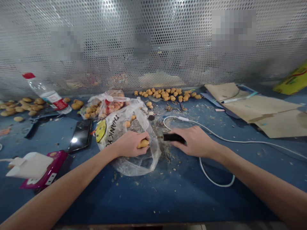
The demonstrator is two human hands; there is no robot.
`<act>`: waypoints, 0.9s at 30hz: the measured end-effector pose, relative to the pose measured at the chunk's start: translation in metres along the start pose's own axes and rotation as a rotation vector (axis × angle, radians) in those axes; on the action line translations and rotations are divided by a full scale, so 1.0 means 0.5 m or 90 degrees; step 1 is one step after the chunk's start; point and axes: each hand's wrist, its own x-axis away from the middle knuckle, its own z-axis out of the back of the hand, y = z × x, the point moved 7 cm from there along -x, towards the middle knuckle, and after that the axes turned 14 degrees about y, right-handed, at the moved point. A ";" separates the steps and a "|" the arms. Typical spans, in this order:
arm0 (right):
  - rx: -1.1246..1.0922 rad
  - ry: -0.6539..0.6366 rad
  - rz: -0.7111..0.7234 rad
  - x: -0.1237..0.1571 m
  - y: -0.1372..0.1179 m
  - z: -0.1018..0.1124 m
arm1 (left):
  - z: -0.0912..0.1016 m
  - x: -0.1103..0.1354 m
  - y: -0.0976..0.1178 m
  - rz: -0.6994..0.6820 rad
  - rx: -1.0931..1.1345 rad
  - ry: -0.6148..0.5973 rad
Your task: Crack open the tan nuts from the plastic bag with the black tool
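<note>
Tan fruit (143,144): at the mouth of the bag (118,126), clamped in our left hand (130,143). Black handle (173,137): just right of the bag, clasped in our right hand (195,142), long axis pointing towards the fruit.

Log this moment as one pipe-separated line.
left hand: holding tan oval piece at plastic bag | right hand: gripping black-handled tool, tip toward left hand | back: tan pieces along mesh panel
</note>
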 end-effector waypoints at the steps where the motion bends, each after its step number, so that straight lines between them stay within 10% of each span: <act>1: 0.010 0.016 -0.018 -0.003 0.011 0.003 | 0.000 0.000 0.000 0.001 -0.003 0.000; 11: 0.035 0.210 -0.202 -0.008 0.151 0.026 | 0.002 -0.001 0.014 -0.053 0.005 0.003; 27: 0.261 -0.009 -0.309 -0.008 0.207 -0.015 | 0.021 0.002 0.017 -0.100 0.031 0.102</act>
